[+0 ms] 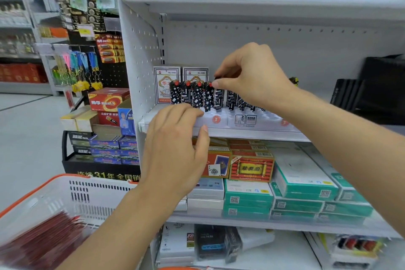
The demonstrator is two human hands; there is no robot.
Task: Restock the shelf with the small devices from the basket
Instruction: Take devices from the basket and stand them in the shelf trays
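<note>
Right hand point(252, 74) fingertips pinch top of patterned lighter point(218, 98), seating it in white tray point(219, 121). Four lighters stand left of fingertips, more right. Left hand point(175, 149), fingers relaxed, rests at tray front. Basket point(72, 190) (blurred) possibly holds remaining stock.

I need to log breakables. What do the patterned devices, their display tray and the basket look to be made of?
Patterned devices: glossy printed plastic, probably; their black-and-white wraps shine. Display tray: white, thin molded plastic or card; unclear. Basket: white molded plastic with slotted walls and an orange rim.
</note>
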